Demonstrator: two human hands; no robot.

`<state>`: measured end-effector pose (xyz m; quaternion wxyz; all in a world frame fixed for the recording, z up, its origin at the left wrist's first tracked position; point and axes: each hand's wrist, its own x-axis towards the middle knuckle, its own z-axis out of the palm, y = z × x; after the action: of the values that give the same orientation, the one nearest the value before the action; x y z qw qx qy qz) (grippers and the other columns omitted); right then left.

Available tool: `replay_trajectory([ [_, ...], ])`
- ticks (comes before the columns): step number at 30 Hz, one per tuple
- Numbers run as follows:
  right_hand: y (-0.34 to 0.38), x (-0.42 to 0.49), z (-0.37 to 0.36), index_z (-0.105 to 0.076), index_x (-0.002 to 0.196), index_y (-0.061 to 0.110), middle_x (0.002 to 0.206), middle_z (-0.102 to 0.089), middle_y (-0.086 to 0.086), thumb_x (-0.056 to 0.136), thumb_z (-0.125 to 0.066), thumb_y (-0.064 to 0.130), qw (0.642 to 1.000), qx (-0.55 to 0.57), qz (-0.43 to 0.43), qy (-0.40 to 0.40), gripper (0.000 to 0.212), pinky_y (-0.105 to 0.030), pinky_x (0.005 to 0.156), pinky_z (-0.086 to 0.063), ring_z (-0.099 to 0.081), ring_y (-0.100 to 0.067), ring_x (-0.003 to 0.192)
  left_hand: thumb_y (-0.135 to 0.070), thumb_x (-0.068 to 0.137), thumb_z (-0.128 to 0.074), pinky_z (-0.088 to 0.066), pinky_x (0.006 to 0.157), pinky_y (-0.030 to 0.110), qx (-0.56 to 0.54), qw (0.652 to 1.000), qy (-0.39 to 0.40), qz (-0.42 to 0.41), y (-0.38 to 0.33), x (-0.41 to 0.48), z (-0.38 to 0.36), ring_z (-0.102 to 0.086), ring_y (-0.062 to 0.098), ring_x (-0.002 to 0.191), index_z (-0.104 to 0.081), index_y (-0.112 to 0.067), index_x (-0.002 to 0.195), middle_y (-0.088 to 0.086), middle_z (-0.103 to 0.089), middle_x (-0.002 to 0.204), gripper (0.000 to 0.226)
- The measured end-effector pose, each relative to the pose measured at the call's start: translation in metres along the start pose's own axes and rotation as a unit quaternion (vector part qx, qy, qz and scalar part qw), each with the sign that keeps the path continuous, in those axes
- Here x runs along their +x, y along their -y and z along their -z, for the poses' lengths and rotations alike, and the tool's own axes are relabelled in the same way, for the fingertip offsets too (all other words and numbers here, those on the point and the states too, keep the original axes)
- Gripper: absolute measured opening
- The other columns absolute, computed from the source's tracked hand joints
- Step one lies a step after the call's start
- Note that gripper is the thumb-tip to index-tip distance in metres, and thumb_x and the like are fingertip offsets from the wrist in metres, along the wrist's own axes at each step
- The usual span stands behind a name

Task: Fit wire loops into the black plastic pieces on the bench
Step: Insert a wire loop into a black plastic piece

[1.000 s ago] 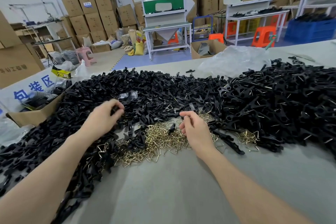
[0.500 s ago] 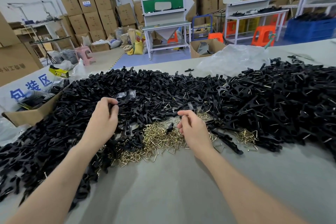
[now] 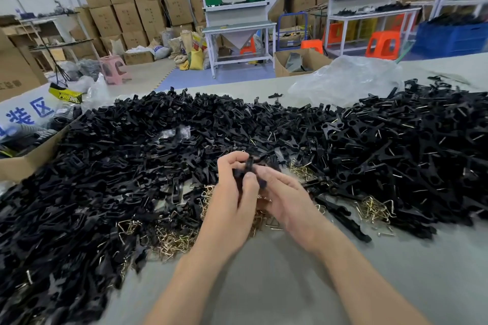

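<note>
In the head view, we are holding one black plastic piece [image 3: 249,166] between both hands, above the middle of the table [image 3: 264,287]. Our left hand [image 3: 232,203] is curling its fingers [image 3: 229,163] round the top of the piece. Our right hand [image 3: 287,200] is pinching the lower part, with the thumb pressing on top and the fingers [image 3: 276,179] lying underneath. We cannot tell whether a wire loop is in the grip. The heap of black plastic pieces [image 3: 126,166] is stretching from the left edge to the right edge, just behind our hands. Brass-coloured wire loops [image 3: 174,240] are lying scattered along its near side, some under our hands. A clear plastic bag [image 3: 343,82] is lying toward the far edge, and a cardboard box [image 3: 26,163] is standing at the left edge
</note>
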<state>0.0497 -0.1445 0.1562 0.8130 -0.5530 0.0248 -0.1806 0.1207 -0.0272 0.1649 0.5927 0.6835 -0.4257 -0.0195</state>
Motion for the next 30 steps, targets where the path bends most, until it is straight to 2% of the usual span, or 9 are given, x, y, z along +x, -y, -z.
replay_trajectory([
  [3,0.0,0.006,-0.001,-0.073,0.122,0.016,0.129,-0.069,-0.011,0.098,-0.061,0.028,0.999,0.039,0.011,0.006,0.03,-0.048,0.104,-0.049,-0.061,-0.028,0.118,-0.043,0.101,-0.04,-0.052,0.079,0.018,-0.007,1.0,-0.003,-0.004,0.001,-0.005,0.003,-0.065,0.006,0.097,-0.035,-0.052,0.131,-0.027,-0.059,0.109,0.032],
  [7,0.001,0.008,0.001,-0.077,0.112,0.015,0.118,-0.073,-0.013,0.092,-0.065,0.029,0.997,0.081,0.012,-0.005,0.027,-0.046,0.097,-0.042,-0.06,-0.028,0.108,-0.034,0.103,-0.04,-0.052,0.084,0.021,-0.01,1.0,0.011,0.004,-0.001,-0.008,-0.001,-0.065,0.008,0.098,-0.037,-0.042,0.138,-0.023,-0.061,0.111,0.035],
  [10,0.005,0.006,-0.001,-0.076,0.108,0.015,0.113,-0.074,-0.008,0.094,-0.064,0.031,0.997,0.08,0.002,0.019,0.025,-0.027,0.076,-0.051,-0.062,-0.019,0.093,-0.028,0.104,-0.042,-0.05,0.079,0.017,-0.035,0.999,0.034,0.004,-0.001,-0.01,0.003,-0.064,0.007,0.091,-0.045,-0.043,0.132,-0.023,-0.063,0.104,0.031],
  [13,0.003,0.007,-0.004,-0.075,0.091,0.024,0.108,-0.075,-0.008,0.088,-0.071,0.027,0.997,0.082,-0.008,0.011,0.006,-0.027,0.067,-0.054,-0.068,-0.016,0.088,-0.031,0.103,-0.042,-0.051,0.073,0.019,-0.014,0.999,0.049,0.011,-0.001,-0.01,0.007,-0.062,0.005,0.081,-0.042,-0.051,0.132,-0.021,-0.064,0.094,0.036],
  [15,0.002,0.008,-0.004,-0.07,0.085,0.023,0.11,-0.075,-0.011,0.087,-0.072,0.024,0.996,0.084,-0.005,-0.014,0.003,-0.027,0.061,-0.053,-0.069,-0.018,0.085,-0.029,0.103,-0.042,-0.053,0.079,0.019,-0.008,0.999,0.049,0.023,0.001,-0.01,0.006,-0.065,0.005,0.091,-0.036,-0.055,0.136,-0.024,-0.062,0.105,0.043],
  [20,0.001,0.011,-0.002,-0.063,0.082,0.018,0.104,-0.075,-0.014,0.085,-0.071,0.022,0.993,0.092,0.014,-0.077,0.01,-0.032,0.073,-0.06,-0.074,-0.025,0.095,-0.028,0.104,-0.043,-0.053,0.091,0.023,0.007,0.999,0.039,0.036,0.001,-0.01,0.0,-0.065,0.005,0.11,-0.028,-0.055,0.142,-0.027,-0.06,0.121,0.049],
  [24,0.008,0.014,0.001,-0.062,0.093,0.013,0.096,-0.074,-0.007,0.083,-0.073,0.029,0.988,0.094,0.015,-0.124,0.021,-0.039,0.076,-0.06,-0.072,-0.021,0.089,-0.03,0.102,-0.041,-0.058,0.066,0.035,-0.002,0.999,0.021,0.041,0.0,-0.009,-0.003,-0.072,0.012,0.081,-0.044,-0.052,0.122,-0.019,-0.073,0.101,0.03],
  [26,0.011,0.014,0.005,-0.061,0.095,0.015,0.093,-0.075,-0.003,0.081,-0.069,0.028,0.98,0.124,0.017,-0.155,0.021,-0.036,0.074,-0.06,-0.072,-0.017,0.083,-0.03,0.101,-0.044,-0.052,0.054,0.029,-0.016,0.999,0.01,0.049,-0.002,-0.01,-0.002,-0.069,0.013,0.071,-0.048,-0.049,0.112,-0.017,-0.074,0.098,0.022],
  [30,0.012,0.014,0.009,-0.061,0.1,0.018,0.087,-0.075,0.001,0.077,-0.069,0.027,0.972,0.144,0.008,-0.186,0.025,-0.026,0.069,-0.059,-0.068,-0.013,0.077,-0.034,0.103,-0.05,-0.05,0.061,0.016,-0.048,0.996,-0.028,0.071,-0.004,-0.007,-0.002,-0.07,0.002,0.077,-0.052,-0.045,0.108,-0.012,-0.076,0.094,0.013],
])
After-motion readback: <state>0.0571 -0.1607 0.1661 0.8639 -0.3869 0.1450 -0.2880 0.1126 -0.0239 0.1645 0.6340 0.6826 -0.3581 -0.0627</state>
